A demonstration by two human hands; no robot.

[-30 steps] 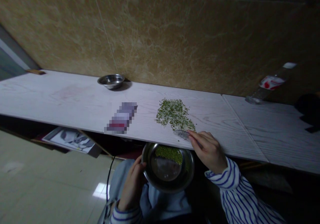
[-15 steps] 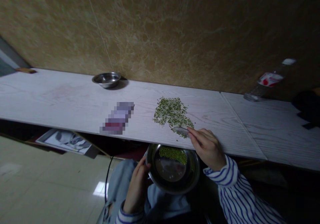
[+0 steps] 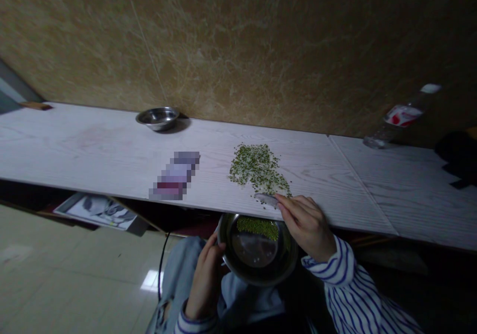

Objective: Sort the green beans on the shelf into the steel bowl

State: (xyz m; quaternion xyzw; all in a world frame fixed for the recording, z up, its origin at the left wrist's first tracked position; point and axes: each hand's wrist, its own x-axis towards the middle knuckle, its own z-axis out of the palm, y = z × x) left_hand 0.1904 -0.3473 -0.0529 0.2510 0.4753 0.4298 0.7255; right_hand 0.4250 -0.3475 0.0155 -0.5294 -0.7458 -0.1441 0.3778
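Small green mung beans [image 3: 255,165] lie spread in a loose patch on the white wood-grain tabletop. My right hand [image 3: 307,224] pinches a pale grey metal spoon [image 3: 265,199], whose bowl end rests among the beans near the front edge. Most of its handle is hidden by my fingers. Below that edge, my left hand [image 3: 206,274] grips the left rim of a large steel bowl [image 3: 257,278], tilted over my lap. Inside the bowl, a heap of beans [image 3: 257,228] sits along the side nearest the table.
A small steel dish [image 3: 158,119] stands by the wall, left of the beans. A blurred-out flat object [image 3: 176,176] lies in front of it. On the right is a clear plastic bottle [image 3: 400,116], with a dark item [image 3: 456,157] beyond. An open drawer [image 3: 100,212] juts out below left.
My right hand has drawn the spoon slightly toward the table's front edge, sweeping some beans with it. My left hand and the bowl have stayed nearly in place.
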